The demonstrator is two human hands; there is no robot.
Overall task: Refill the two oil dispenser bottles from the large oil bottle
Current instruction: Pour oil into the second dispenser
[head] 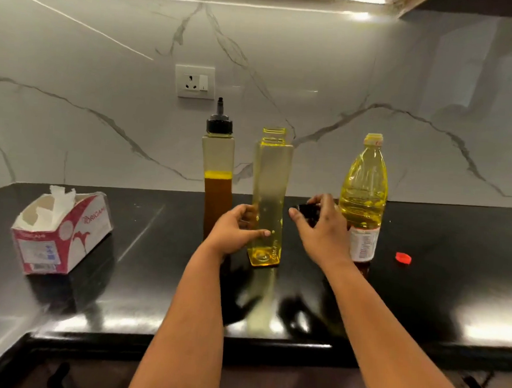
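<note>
On the counter (424,281), left hand (234,231) grips the uncapped dispenser bottle (272,180), right hand (322,228) pinches a black cap (308,212)

Capped dispenser (218,167) half full, uncapped dispenser (271,176) nearly empty, large bottle (364,186) open

Both my bare forearms reach forward. My left hand (234,231) curls round the open dispenser bottle (270,194), thumb in front. My right hand (319,225), back up, pinches a black cap (308,211).
</note>
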